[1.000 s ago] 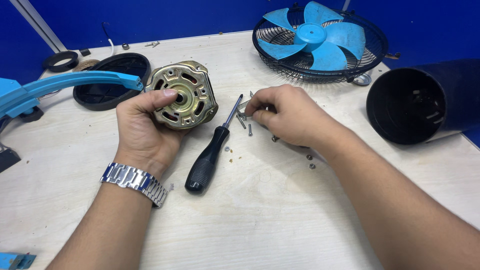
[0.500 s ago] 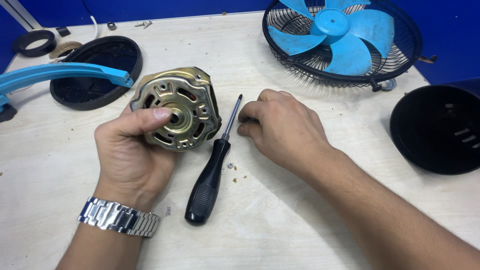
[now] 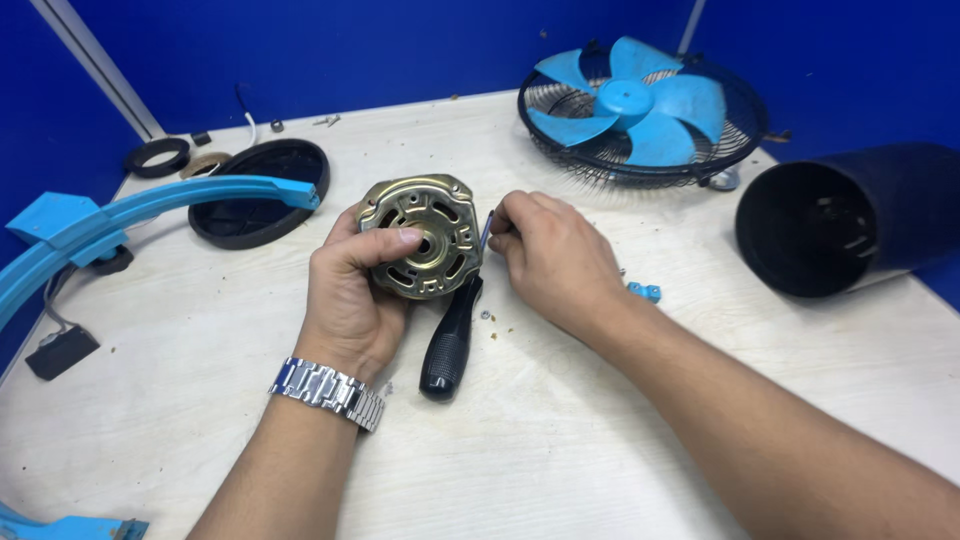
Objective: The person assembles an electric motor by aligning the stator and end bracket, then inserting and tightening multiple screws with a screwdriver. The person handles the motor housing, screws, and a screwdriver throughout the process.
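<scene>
A metal wristwatch [image 3: 328, 392] is worn on the left arm, and a black-handled screwdriver [image 3: 450, 338] is laid on the pale table [image 3: 560, 440] between the two wrists. Just above it, a brass-coloured fan motor [image 3: 420, 236] is gripped by the left hand [image 3: 352, 300], the thumb pressed across its face, while the fingers of the right hand [image 3: 553, 258] are pinched on what seems a thin screw at the motor's right edge. Farther back, a black housing [image 3: 835, 222], a blue fan [image 3: 640, 105] in its grille and a round black cover [image 3: 262, 190] are seen.

A round brass-coloured motor [image 3: 421, 238] is held upright above the black-handled screwdriver [image 3: 451, 338] lying flat.
</scene>
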